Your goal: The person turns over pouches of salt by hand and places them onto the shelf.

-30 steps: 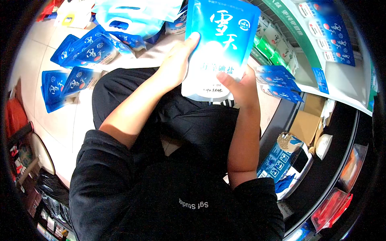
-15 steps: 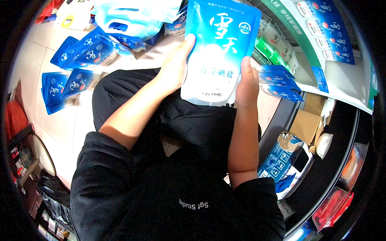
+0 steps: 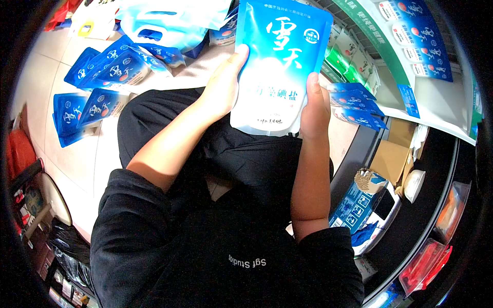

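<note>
A blue and white bag of salt (image 3: 275,77) is upright above my lap, its printed front facing me. Its left edge is gripped by my left hand (image 3: 226,84), thumb on the front face. My right hand (image 3: 315,110) holds the opposite edge lower down, thumb pointing up. The fingers behind the bag are hidden. To the left on the floor lie more blue salt bags (image 3: 120,64), overlapping in a pile, with a smaller group (image 3: 77,115) nearer me. Several others (image 3: 354,105) lie right of my right hand.
A large light-blue plastic carrier bag (image 3: 174,36) stands at the back. Shelving (image 3: 436,108) curves along the right, with salt bags (image 3: 421,38) on its upper level. Green packets (image 3: 354,64) stand behind my right hand. A cardboard box (image 3: 390,161) and a white bowl (image 3: 414,186) sit on the lower shelf.
The bag has tilted very slightly between my hands. Both hands keep their hold, and the things around have not moved.
</note>
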`<state>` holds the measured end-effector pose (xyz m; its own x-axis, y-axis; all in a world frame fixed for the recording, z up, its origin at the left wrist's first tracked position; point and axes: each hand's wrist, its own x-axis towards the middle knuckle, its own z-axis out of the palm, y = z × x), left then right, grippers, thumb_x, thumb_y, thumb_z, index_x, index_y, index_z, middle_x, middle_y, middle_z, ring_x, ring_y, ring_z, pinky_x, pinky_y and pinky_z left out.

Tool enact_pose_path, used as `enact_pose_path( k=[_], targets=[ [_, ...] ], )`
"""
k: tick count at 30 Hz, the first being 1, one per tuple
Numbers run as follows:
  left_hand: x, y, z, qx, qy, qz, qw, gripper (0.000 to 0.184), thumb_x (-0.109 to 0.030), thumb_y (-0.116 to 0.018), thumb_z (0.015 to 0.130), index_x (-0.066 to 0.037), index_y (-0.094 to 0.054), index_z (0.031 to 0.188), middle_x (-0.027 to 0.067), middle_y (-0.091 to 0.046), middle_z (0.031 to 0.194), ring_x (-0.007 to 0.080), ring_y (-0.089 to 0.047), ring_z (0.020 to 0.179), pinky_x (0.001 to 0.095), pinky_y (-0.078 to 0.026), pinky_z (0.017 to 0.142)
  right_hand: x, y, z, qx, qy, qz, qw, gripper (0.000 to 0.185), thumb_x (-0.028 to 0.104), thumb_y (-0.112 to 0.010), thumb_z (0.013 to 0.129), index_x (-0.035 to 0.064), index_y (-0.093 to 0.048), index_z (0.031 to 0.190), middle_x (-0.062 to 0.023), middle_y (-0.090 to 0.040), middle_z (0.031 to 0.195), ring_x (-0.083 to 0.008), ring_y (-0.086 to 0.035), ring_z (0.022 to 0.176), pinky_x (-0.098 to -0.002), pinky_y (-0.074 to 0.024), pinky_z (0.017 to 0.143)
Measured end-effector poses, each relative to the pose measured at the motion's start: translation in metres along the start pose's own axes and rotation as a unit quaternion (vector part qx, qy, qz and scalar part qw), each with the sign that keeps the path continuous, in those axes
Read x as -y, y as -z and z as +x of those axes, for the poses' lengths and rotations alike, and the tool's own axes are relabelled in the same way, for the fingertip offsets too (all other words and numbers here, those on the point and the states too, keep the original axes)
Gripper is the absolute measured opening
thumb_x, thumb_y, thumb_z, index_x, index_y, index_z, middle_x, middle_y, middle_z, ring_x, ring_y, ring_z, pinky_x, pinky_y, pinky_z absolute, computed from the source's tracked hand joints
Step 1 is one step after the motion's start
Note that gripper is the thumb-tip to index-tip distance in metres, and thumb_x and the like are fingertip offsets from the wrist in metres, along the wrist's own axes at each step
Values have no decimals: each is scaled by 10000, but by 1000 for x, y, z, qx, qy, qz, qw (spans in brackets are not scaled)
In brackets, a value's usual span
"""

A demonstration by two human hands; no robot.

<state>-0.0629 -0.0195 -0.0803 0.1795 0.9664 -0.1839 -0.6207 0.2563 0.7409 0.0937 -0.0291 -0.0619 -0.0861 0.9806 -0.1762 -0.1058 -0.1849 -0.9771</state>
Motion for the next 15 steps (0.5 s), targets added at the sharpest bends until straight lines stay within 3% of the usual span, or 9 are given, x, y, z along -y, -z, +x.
enact_pose_path(
  k=[15],
  targets=[
    [4,7,3,7,-18,63,998,506,-386,-289,908,47,-516,1041,137,-587,951,156,-565,844,266,-431,776,1,-3,-1,-7,6,3,1000,477,363,-363,901,-83,-515,972,-117,-565,888,-144,-534,802,-254,-417,726]
  ],
)
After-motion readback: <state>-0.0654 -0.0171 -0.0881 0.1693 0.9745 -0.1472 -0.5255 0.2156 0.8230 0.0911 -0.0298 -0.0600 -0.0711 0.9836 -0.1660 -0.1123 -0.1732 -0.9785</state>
